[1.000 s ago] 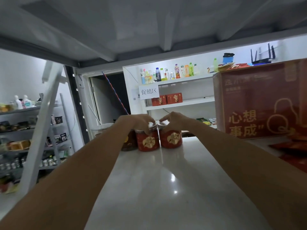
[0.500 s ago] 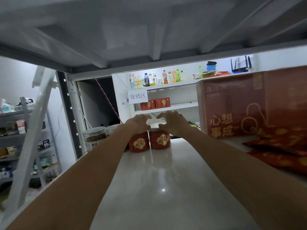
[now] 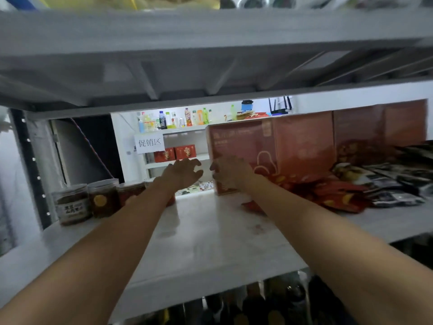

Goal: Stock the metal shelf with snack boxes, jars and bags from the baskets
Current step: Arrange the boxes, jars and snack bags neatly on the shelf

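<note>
— Where were the hands at that point?
— Both were up over the shelf [image 3: 210, 242], reaching toward its back edge. The left hand [image 3: 181, 173] and the right hand [image 3: 230, 174] hung close together, fingers spread and loosely bent, and neither held anything. The right one was in front of the corner of the red box [image 3: 269, 156]. I couldn't tell from my screen whether it touched the cardboard.
— And the stock?
— A row of jars [image 3: 103, 198] stood at the left end along the back, the inner ones partly hidden behind the left forearm. The red box stood upright, right of centre, with a second box [image 3: 379, 127] beside it. In front of them lay a loose heap of red bags [image 3: 328, 195], and further right some dark and silver bags [image 3: 393, 184].
— So how far along did you reckon we were?
— Well under way, I judged. All three kinds were on the board, but a wide bare stretch ran between the jars and the boxes, and the whole front was open too. The baskets were out of view, so I couldn't say how much was left to bring up. The tier above [image 3: 210, 43] carried goods as well, and dark goods [image 3: 257, 306] showed under the board's front edge, all too blurred to name
</note>
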